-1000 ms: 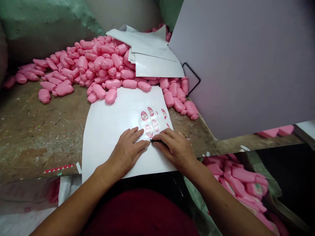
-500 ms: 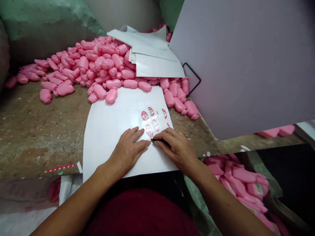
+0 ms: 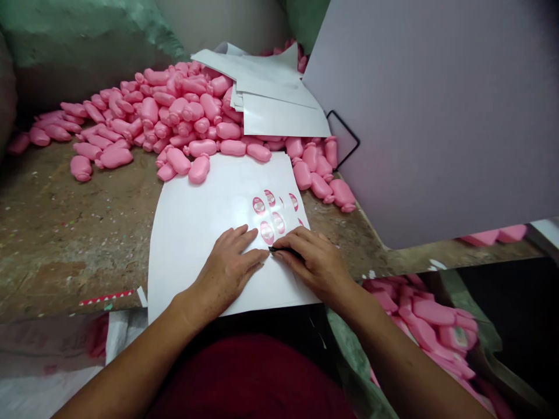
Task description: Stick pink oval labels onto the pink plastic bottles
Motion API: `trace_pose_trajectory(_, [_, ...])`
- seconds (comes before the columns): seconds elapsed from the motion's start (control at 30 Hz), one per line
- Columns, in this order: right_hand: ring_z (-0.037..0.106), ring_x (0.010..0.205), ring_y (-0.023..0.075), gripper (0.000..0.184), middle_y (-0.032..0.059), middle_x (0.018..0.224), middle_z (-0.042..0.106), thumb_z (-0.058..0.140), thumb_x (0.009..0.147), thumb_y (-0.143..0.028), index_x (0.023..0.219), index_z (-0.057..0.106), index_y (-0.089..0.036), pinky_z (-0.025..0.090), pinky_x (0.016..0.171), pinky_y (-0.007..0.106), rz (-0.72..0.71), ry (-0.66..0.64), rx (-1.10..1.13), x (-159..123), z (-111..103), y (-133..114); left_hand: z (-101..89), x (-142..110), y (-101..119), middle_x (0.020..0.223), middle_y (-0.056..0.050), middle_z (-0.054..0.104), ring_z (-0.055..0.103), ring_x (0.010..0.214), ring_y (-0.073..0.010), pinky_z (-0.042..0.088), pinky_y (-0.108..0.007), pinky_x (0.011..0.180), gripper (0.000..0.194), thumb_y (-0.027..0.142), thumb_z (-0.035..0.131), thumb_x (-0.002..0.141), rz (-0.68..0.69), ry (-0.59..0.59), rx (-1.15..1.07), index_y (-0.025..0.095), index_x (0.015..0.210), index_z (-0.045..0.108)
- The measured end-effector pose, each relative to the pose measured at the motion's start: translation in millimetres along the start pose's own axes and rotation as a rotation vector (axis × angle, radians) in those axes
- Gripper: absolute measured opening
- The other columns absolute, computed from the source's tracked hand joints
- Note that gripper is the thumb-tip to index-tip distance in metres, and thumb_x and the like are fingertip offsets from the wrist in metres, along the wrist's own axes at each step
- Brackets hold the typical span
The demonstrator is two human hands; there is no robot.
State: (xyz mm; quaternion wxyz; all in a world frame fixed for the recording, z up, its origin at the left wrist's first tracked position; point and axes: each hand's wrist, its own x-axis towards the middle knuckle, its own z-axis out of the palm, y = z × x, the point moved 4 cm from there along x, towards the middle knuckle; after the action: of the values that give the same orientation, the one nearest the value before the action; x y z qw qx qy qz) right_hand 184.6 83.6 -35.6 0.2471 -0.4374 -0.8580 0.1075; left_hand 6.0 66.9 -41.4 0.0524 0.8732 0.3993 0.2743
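A white sticker sheet [image 3: 196,233] lies on top of a stack of sheets at the table's front edge. Several oval pink-and-white labels [image 3: 266,232] remain on its right part. My left hand [image 3: 229,265] rests flat on the sheet, fingers spread, its thumb tip near the labels. In my right hand [image 3: 312,262] a slim black tool [image 3: 276,249] is pinched between thumb and fingers. Its tip points left and meets the sheet just below the lowest label, close to my left thumb. Most of the tool is hidden by my fingers, so its exact kind does not show.
A heap of pink plastic bottles [image 3: 174,110] covers the table's back, with white sheets [image 3: 283,113] lying on it. A large pale panel [image 3: 437,116] stands at right beside a black wire bracket [image 3: 356,142]. Below the table's right edge, a sack holds more pink bottles [image 3: 432,314].
Both hands keep nearly the same place and pose on the sheet. The whole view has shifted very slightly.
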Motion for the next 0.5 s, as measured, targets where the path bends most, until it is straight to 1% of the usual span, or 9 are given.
trace_pose_trajectory(0.1, [0.066, 0.082, 0.0192, 0.016, 0.0061, 0.092, 0.072, 0.053, 0.099, -0.024, 0.1, 0.069, -0.02, 0.041, 0.071, 0.033, 0.005, -0.009, -0.015, 0, 1, 0, 1.2, 0, 0, 0.126, -0.013, 0.068, 0.06, 0.125, -0.0309, 0.053, -0.058, 0.099, 0.025, 0.026, 0.048, 0.099, -0.007, -0.026, -0.005, 0.022, 0.107, 0.071])
trace_pose_trajectory(0.23, [0.066, 0.083, 0.0205, 0.016, 0.006, 0.091, 0.072, 0.054, 0.099, -0.025, 0.1, 0.07, -0.02, 0.041, 0.071, 0.034, 0.011, 0.02, -0.015, -1, 2, -1, 0.1, 0, -1, 0.127, -0.013, 0.068, 0.06, 0.126, -0.0307, 0.052, -0.057, 0.1, 0.024, 0.025, 0.05, 0.098, -0.005, -0.027, -0.002, 0.022, 0.108, 0.071])
trace_pose_trajectory(0.4, [0.067, 0.085, 0.0204, 0.014, 0.0056, 0.091, 0.071, 0.056, 0.097, -0.023, 0.099, 0.069, -0.021, 0.046, 0.074, 0.034, 0.063, -0.002, 0.135, -2, -2, 8, 0.4, -1, -3, 0.129, -0.014, 0.067, 0.059, 0.128, -0.0312, 0.051, -0.059, 0.1, 0.026, 0.024, 0.049, 0.099, 0.002, -0.065, -0.018, 0.022, 0.111, 0.071])
trace_pose_trajectory(0.5, [0.066, 0.083, 0.0207, 0.013, 0.0063, 0.09, 0.07, 0.058, 0.096, -0.022, 0.098, 0.07, -0.02, 0.043, 0.072, 0.034, 0.028, -0.008, 0.069, -3, -6, 12, 2.9, -2, -4, 0.133, -0.013, 0.065, 0.057, 0.13, -0.031, 0.049, -0.059, 0.102, 0.029, 0.024, 0.047, 0.099, -0.023, -0.087, -0.018, 0.025, 0.116, 0.071])
